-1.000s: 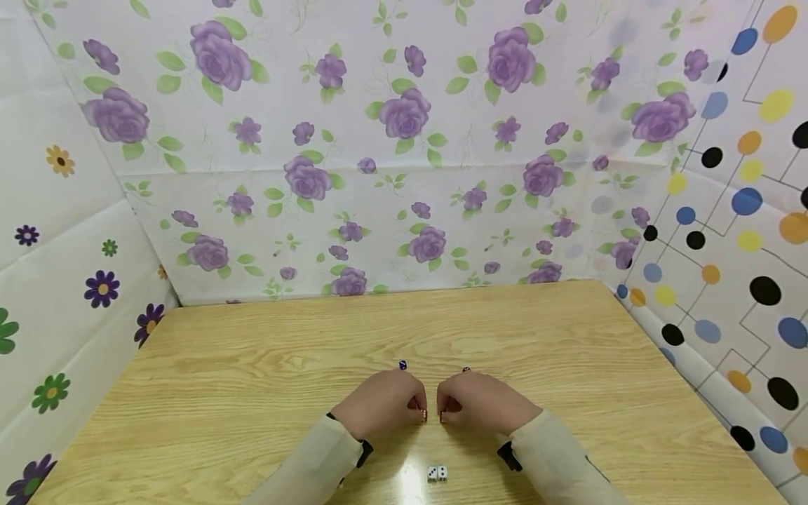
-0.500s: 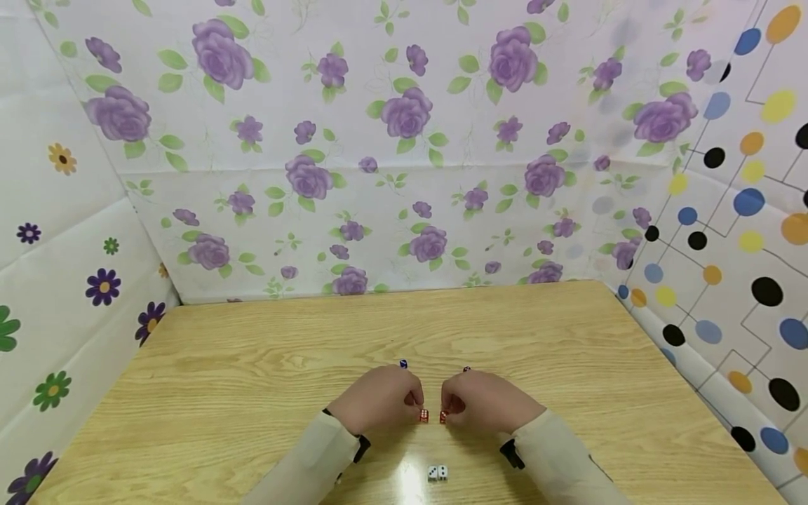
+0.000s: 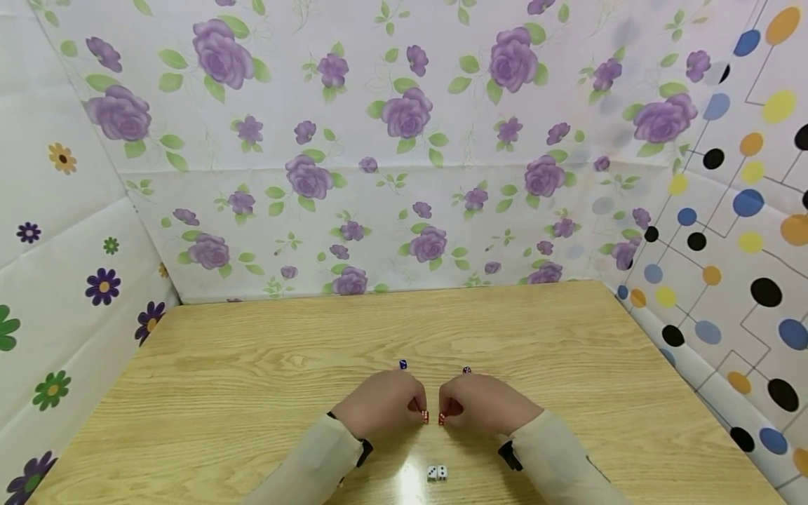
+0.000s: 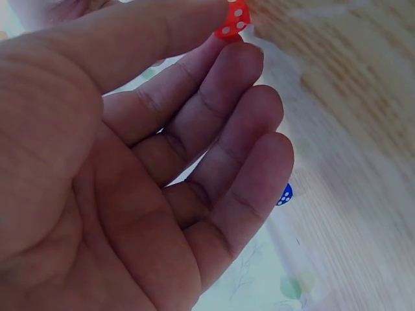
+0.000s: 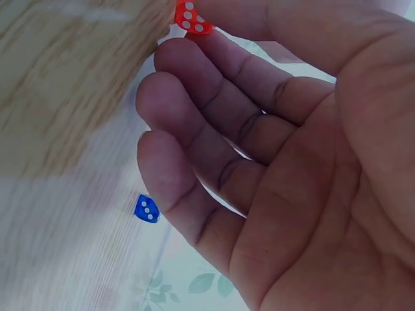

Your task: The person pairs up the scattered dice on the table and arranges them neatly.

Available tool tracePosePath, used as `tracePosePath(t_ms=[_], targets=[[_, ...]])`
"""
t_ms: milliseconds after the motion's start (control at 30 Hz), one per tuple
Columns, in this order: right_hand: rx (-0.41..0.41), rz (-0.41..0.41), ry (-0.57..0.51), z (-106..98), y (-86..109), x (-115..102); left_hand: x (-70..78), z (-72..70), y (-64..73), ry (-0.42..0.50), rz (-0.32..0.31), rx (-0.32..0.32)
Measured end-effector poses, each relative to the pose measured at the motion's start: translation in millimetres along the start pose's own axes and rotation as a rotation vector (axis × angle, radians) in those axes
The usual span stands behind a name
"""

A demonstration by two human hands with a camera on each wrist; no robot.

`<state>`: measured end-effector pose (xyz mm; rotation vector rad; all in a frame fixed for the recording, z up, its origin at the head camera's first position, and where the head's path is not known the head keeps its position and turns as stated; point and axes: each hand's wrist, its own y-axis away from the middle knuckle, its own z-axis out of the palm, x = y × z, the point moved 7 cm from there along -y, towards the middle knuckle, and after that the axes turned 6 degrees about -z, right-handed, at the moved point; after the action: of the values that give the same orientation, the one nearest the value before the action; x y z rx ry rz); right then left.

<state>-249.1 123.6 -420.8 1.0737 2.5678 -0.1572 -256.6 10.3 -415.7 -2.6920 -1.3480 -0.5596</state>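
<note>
Between thumb and index finger, my left hand point(image 3: 381, 403) pinches a red die with white dots point(image 4: 238, 21). My right hand point(image 3: 489, 405) pinches another red die point(image 5: 192, 18) the same way. In the head view the two red dice face each other low over the table, a small gap between them. The other fingers of each hand curve loosely behind the die. Nearer the camera, two white dice point(image 3: 437, 473) sit side by side on the table. A blue die point(image 3: 402, 365) lies just beyond the left hand, and a second blue die point(image 3: 466, 369) just beyond the right.
The wooden table point(image 3: 278, 351) spreads out on both sides of the hands. Behind it rises a flower-print cloth point(image 3: 379, 231). A cloth with daisies point(image 3: 63, 280) borders the left, and a dotted cloth point(image 3: 726, 245) the right.
Compared with half a second ago, both hands are slightly closer together and a little nearer the camera, each still pinching its red die. White and blue dice stay put.
</note>
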Motion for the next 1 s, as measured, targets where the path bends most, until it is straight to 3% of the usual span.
tracePosePath(t_ms=[367,633,1000], targets=[[0.0,-0.011,-0.007,3.1,-2.3,-1.7,3.8,5.5,-1.8,-0.047,0.024,0.013],[-0.003,0.007,-0.014,1.2,-0.1,-1.5,1.0,-0.6,1.8,0.01,0.0,0.007],[0.007,-0.017,0.004,-0.6,-0.5,-3.6,2.2,3.2,-1.2,-0.014,0.005,-0.013]])
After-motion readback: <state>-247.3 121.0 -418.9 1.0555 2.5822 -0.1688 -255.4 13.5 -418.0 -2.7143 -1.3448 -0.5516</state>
